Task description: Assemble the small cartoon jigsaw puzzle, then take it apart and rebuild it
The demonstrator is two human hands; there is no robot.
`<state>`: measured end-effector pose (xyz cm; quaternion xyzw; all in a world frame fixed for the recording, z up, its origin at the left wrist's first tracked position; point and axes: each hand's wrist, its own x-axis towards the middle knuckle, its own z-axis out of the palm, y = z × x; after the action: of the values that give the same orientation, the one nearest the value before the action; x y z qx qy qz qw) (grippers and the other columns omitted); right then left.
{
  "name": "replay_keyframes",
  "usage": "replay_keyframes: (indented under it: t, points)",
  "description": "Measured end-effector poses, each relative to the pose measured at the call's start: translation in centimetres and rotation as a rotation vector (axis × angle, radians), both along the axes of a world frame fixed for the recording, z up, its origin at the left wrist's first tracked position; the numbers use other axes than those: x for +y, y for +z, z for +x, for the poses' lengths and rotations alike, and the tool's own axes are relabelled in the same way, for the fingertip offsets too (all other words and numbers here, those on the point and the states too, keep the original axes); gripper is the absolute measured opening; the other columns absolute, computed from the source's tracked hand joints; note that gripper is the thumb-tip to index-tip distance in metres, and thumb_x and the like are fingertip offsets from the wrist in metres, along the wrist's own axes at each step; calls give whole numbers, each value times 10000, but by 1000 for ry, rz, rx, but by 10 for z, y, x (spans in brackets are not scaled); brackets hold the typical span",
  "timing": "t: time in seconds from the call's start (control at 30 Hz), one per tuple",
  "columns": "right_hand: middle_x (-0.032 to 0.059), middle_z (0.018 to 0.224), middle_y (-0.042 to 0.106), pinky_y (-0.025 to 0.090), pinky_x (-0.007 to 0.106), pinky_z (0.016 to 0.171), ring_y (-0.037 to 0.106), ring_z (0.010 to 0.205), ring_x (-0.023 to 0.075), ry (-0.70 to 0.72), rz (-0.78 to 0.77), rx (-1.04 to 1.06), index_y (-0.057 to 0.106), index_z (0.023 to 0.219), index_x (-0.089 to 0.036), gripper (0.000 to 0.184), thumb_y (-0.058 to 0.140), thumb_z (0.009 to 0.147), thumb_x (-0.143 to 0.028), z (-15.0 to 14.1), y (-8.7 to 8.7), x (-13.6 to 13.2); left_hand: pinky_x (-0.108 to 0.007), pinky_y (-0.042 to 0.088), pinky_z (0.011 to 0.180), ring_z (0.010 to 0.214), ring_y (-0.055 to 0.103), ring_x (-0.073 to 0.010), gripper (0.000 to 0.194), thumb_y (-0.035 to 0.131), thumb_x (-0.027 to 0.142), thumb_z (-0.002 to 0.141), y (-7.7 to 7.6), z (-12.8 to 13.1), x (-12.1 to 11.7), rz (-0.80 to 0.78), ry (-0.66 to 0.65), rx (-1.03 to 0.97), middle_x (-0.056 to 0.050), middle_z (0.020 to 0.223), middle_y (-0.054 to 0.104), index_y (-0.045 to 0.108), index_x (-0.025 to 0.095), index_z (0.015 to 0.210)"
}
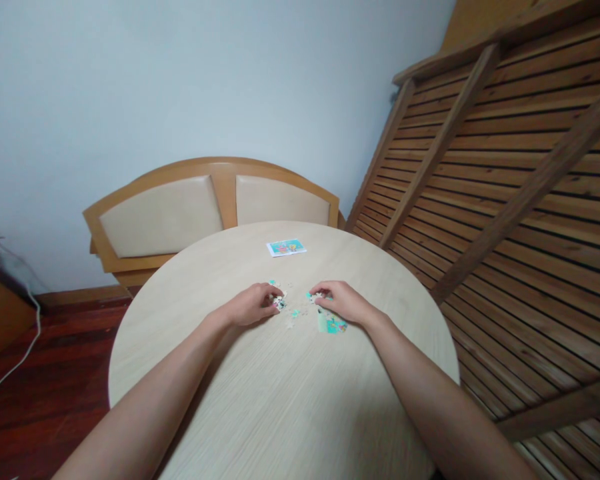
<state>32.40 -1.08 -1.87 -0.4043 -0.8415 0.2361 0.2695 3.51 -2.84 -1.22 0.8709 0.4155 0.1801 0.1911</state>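
Note:
Small jigsaw puzzle pieces [295,313] in teal, white and darker tones are scattered over the middle of a round table [260,393]. My left hand [255,304] curves around a little heap of pieces [280,303], thumb and fingers apart. Across from it, my right hand [344,301] rests by more pieces, its fingers also spread from the thumb. Just below the right hand lies a teal and pale green patch of puzzle [333,325], apparently several joined pieces. Under the fingers, some pieces are hidden.
A teal picture sheet [287,248] with cartoon figures lies toward the table's far side. Behind the table stands a padded wooden headboard [223,193]. A slatted wooden frame [480,167] leans along the right. At left, a white cable [37,327] hangs down to the dark red floor.

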Motion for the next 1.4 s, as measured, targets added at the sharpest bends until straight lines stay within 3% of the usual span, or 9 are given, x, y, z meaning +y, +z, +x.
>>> replay_keyframes:
  t: [0.13, 0.27, 0.37, 0.43, 0.6, 0.73, 0.9, 1.17, 1.4]
  points:
    - [62, 960, 755, 511, 311, 829, 670, 878, 188, -46, -43, 162, 738, 989, -165, 188, 626, 846, -212, -6, 0, -1, -279, 491, 744, 804, 636, -182, 285, 573, 257, 867, -2, 10, -1, -50, 33, -70, -62, 976, 720, 690, 176, 1114]
    - [78, 1013, 729, 533, 340, 846, 675, 884, 184, -64, -47, 225, 698, 1113, -172, 261, 551, 906, -234, -4, 0, 2, -270, 495, 710, 776, 641, -170, 263, 561, 252, 872, -3, 12, 0, -78, 86, -186, -67, 973, 722, 677, 168, 1092]
    - [101, 1192, 666, 475, 385, 1011, 635, 1095, 210, 0, 24, 138, 711, 1114, -198, 258, 593, 903, -288, 6, 4, 2, -279, 506, 721, 812, 653, -179, 280, 543, 255, 878, -2, 8, 3, -56, 159, -286, -90, 1016, 718, 657, 159, 1115]
    - [114, 1328, 581, 380, 412, 1122, 561, 1239, 245, 41, 0, 21, 724, 1114, -213, 328, 700, 838, -389, 16, 8, -1, -296, 509, 745, 830, 657, -189, 284, 529, 287, 896, -1, 6, 5, -18, 208, -316, -97, 1012, 720, 655, 160, 1116]
    - [131, 1498, 403, 256, 470, 1198, 348, 1423, 341, 95, -243, -248, 665, 1246, -241, 789, 890, 546, -527, 30, 14, -9, -316, 503, 778, 845, 668, -203, 383, 492, 416, 943, 5, -2, 3, -48, 209, -236, -98, 998, 734, 639, 160, 1187]
    - [130, 1483, 408, 226, 469, 1200, 286, 1448, 324, 106, -248, -281, 676, 1164, -223, 654, 866, 595, -485, 25, 12, -11, -303, 500, 782, 880, 660, -217, 514, 669, 500, 812, 13, -9, -5, -166, 58, -35, -89, 1072, 721, 655, 169, 1205]
    - [144, 1465, 413, 240, 446, 1189, 309, 1430, 306, 94, -252, -252, 654, 1100, -190, 576, 866, 600, -380, 18, 11, -12, -287, 486, 756, 839, 643, -204, 440, 679, 351, 755, 16, -11, -5, -174, 45, 96, -68, 976, 710, 682, 161, 1152]
    - [69, 1103, 630, 444, 390, 1005, 568, 1095, 247, 117, -127, -114, 663, 1044, -203, 392, 774, 669, -224, 8, 7, -15, -260, 486, 715, 779, 626, -165, 269, 566, 309, 853, 7, -5, -2, -124, 34, -88, -41, 915, 718, 689, 171, 1049]
    - [70, 1109, 725, 488, 329, 921, 662, 1008, 224, 112, 2, -105, 706, 1109, -202, 357, 673, 754, -182, -4, 9, -17, -271, 491, 736, 791, 646, -172, 249, 477, 209, 867, 6, -3, 3, -28, 105, -145, -53, 908, 731, 691, 157, 983]
